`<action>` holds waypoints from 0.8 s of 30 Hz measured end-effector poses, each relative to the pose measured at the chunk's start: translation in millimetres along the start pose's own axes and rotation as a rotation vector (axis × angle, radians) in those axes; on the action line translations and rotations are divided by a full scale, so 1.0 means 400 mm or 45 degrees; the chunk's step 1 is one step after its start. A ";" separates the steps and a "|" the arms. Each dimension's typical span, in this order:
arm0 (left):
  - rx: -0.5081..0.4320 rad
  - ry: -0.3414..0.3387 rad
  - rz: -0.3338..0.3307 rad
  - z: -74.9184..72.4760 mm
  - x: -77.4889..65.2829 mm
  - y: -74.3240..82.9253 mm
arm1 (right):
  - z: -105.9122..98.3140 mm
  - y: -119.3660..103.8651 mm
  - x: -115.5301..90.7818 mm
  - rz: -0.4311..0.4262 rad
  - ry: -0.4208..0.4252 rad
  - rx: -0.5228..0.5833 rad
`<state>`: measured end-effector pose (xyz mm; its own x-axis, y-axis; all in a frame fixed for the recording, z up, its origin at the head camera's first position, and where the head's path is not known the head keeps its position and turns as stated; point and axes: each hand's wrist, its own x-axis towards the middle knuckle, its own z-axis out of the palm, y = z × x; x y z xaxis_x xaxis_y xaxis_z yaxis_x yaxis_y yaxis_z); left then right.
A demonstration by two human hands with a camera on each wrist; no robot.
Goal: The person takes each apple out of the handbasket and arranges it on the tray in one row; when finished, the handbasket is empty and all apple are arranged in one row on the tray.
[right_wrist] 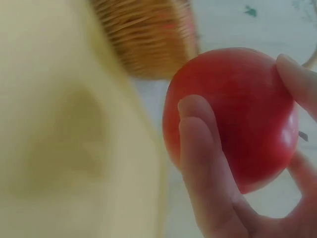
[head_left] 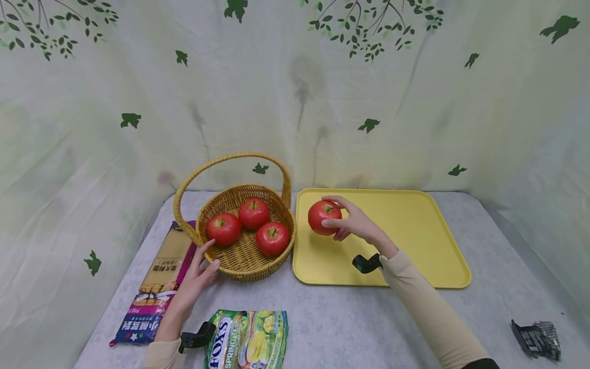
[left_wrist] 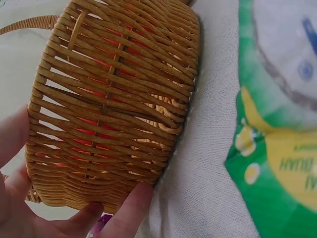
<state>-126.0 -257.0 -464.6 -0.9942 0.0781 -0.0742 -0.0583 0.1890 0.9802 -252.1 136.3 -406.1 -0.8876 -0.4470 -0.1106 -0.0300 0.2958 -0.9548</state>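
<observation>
A red apple (head_left: 324, 218) is gripped between the fingers and thumb of my right hand (head_left: 357, 223), above the left part of the yellow tray (head_left: 396, 236). In the right wrist view the same apple (right_wrist: 233, 119) fills the grasp, its stem facing right. Left of the tray stands a wicker basket (head_left: 246, 266) with a tall arched handle. Inside it lie three red apples (head_left: 254, 213). My left hand (head_left: 198, 279) rests on the basket's near left side, its fingers spread along the rim and wall. In the left wrist view fingertips touch the woven wall (left_wrist: 109, 109).
A pasta packet (head_left: 154, 287) lies left of the basket, partly behind my left forearm. Nearer the front is a green and yellow candy bag (head_left: 249, 338). A small black wrapped packet (head_left: 536, 339) lies at the right front. A curtain (head_left: 295, 92) hangs behind the table.
</observation>
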 end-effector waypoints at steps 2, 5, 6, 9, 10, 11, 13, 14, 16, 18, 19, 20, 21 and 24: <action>-0.004 0.000 0.003 0.000 0.000 0.001 | -0.002 0.019 -0.002 0.019 0.009 -0.017; -0.004 0.000 0.003 0.000 0.000 0.001 | 0.002 0.042 -0.001 0.043 0.026 -0.035; -0.002 0.000 0.004 0.000 0.000 0.001 | 0.004 0.048 0.000 0.046 0.029 -0.042; 0.012 0.000 -0.001 0.000 0.000 -0.001 | 0.013 0.066 0.010 0.048 0.045 -0.064; 0.015 0.000 -0.002 0.000 0.000 -0.002 | 0.017 0.071 0.014 0.044 0.051 -0.077; 0.020 0.000 -0.003 0.000 0.000 -0.003 | 0.021 0.076 0.018 0.041 0.055 -0.094; 0.027 0.001 -0.007 -0.001 -0.001 -0.005 | 0.029 0.085 0.028 0.030 0.067 -0.130; 0.028 0.001 -0.007 -0.001 -0.001 -0.006 | 0.033 0.089 0.033 0.023 0.072 -0.147; 0.029 0.002 -0.007 -0.001 -0.001 -0.008 | 0.042 0.095 0.043 0.011 0.088 -0.175; 0.030 -0.001 -0.006 -0.002 0.000 -0.009 | 0.049 0.096 0.051 0.001 0.098 -0.193; 0.028 -0.001 -0.004 -0.001 0.000 -0.009 | 0.052 0.096 0.054 -0.007 0.100 -0.196; 0.028 -0.001 -0.002 -0.001 0.000 -0.010 | 0.055 0.096 0.058 -0.011 0.104 -0.198; 0.026 0.000 -0.003 -0.001 0.000 -0.009 | 0.057 0.095 0.060 -0.010 0.108 -0.200; 0.020 0.005 -0.005 0.000 -0.001 -0.007 | 0.062 0.090 0.066 -0.012 0.114 -0.206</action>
<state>-125.3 -257.6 -467.4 -0.9943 0.0734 -0.0772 -0.0607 0.2047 0.9769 -265.1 114.2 -450.4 -0.9240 -0.3758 -0.0704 -0.1053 0.4271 -0.8981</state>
